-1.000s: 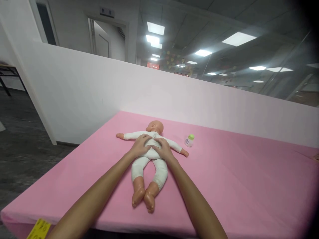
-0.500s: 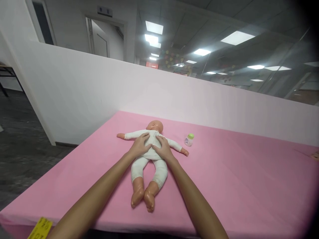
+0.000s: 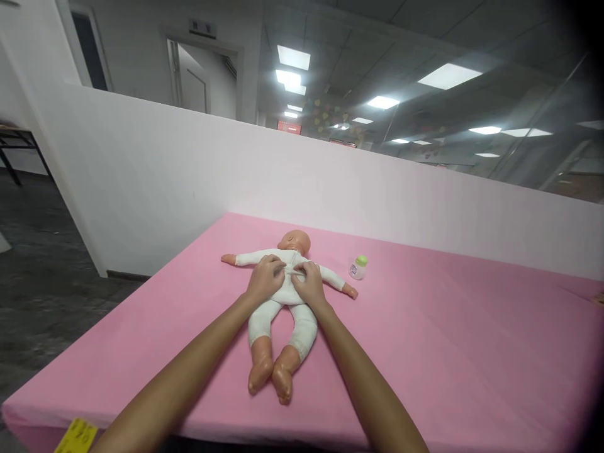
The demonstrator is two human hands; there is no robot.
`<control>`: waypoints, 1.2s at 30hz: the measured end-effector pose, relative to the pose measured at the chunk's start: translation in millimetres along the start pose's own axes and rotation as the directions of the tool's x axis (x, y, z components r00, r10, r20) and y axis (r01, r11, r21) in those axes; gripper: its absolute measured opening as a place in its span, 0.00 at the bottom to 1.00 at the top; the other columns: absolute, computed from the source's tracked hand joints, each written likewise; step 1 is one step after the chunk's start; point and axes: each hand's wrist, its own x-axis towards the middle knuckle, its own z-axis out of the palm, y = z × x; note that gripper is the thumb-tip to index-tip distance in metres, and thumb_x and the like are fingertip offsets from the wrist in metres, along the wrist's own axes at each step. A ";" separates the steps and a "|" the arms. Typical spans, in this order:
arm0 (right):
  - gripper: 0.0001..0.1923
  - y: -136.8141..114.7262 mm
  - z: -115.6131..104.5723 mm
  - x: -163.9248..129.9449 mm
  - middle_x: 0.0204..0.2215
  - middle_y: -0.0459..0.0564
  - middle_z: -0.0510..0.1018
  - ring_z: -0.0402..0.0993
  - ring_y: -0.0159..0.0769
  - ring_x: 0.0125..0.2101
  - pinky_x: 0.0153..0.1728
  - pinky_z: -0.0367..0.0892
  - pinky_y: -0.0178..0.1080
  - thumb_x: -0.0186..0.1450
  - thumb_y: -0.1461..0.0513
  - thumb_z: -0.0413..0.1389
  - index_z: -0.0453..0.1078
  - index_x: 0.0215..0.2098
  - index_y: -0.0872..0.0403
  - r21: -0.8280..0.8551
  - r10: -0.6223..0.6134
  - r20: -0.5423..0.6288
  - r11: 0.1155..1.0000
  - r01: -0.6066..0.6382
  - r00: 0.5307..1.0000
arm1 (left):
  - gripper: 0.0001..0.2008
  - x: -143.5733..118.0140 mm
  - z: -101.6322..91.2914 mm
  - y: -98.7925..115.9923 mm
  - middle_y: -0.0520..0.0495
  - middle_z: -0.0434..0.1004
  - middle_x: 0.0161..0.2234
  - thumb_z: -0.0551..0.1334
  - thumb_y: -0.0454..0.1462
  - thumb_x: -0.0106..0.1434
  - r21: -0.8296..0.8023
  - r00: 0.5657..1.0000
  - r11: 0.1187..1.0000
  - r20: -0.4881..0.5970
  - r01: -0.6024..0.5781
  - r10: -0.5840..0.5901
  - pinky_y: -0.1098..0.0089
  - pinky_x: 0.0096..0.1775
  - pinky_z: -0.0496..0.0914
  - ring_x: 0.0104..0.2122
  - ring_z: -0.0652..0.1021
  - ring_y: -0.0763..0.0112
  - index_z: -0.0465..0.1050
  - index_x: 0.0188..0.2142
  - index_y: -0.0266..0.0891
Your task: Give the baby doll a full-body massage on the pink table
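A baby doll (image 3: 289, 290) in a white cloth body lies stretched out on a pink-covered table, its arms spread and its bare feet towards me. Its bald head (image 3: 297, 240) points away, turned to the side. On the left of its torso, my left hand (image 3: 265, 277) is closed, with curled fingertips pinching the white cloth. My right hand (image 3: 309, 283) does the same on the right of the torso, thumb and fingers drawn together on the fabric. Between the two hands the cloth is pulled into a crease. The tips of my fingers are partly hidden.
A small baby bottle (image 3: 357, 268) with a green cap stands right of the doll's arm. The pink tablecloth (image 3: 448, 352) reaches a low white partition (image 3: 377, 195) at the back. A yellow tag (image 3: 78, 434) hangs at the front left edge.
My hands lay flatter on the doll's torso with fingers stretched. Now the fingers have curled inward and gathered the cloth into a crease. The doll and bottle stay in place.
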 end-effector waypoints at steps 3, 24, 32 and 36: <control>0.18 3.0 -1.1 -2.5 0.48 0.54 0.77 0.71 0.49 0.53 0.59 0.66 0.54 0.59 0.61 0.62 0.73 0.48 0.51 0.013 0.006 0.003 1.000 -0.006 1.000 | 0.18 -3.8 -2.1 1.9 0.40 0.76 0.56 0.65 0.39 0.62 0.001 1.000 1.000 0.012 -0.012 0.012 0.50 0.61 0.70 0.57 0.75 0.51 0.80 0.52 0.41; 0.23 2.3 -7.3 -3.3 0.55 0.57 0.75 0.68 0.52 0.59 0.64 0.63 0.56 0.59 0.61 0.63 0.74 0.54 0.52 0.002 0.008 0.050 1.000 -0.008 0.999 | 0.20 -4.3 -2.0 3.4 0.39 0.71 0.56 0.64 0.36 0.62 -0.019 0.999 1.000 0.043 -0.014 0.014 0.50 0.62 0.67 0.59 0.71 0.51 0.74 0.55 0.41; 0.23 4.7 -16.0 -1.6 0.53 0.56 0.78 0.71 0.51 0.57 0.62 0.64 0.55 0.62 0.56 0.64 0.75 0.54 0.54 0.006 0.115 0.202 0.993 -0.119 0.973 | 0.21 -2.5 -6.7 -0.9 0.40 0.74 0.54 0.64 0.41 0.64 -0.048 0.971 0.996 0.232 0.072 -0.059 0.51 0.57 0.70 0.55 0.75 0.51 0.74 0.56 0.40; 0.09 1.7 -10.5 -0.2 0.42 0.52 0.80 0.72 0.48 0.48 0.54 0.67 0.51 0.62 0.61 0.61 0.76 0.42 0.52 0.012 0.078 0.128 0.997 -0.080 0.989 | 0.09 -1.6 -1.4 3.4 0.42 0.75 0.44 0.64 0.38 0.63 -0.008 0.991 0.997 0.112 0.076 -0.074 0.52 0.52 0.72 0.48 0.75 0.53 0.75 0.43 0.40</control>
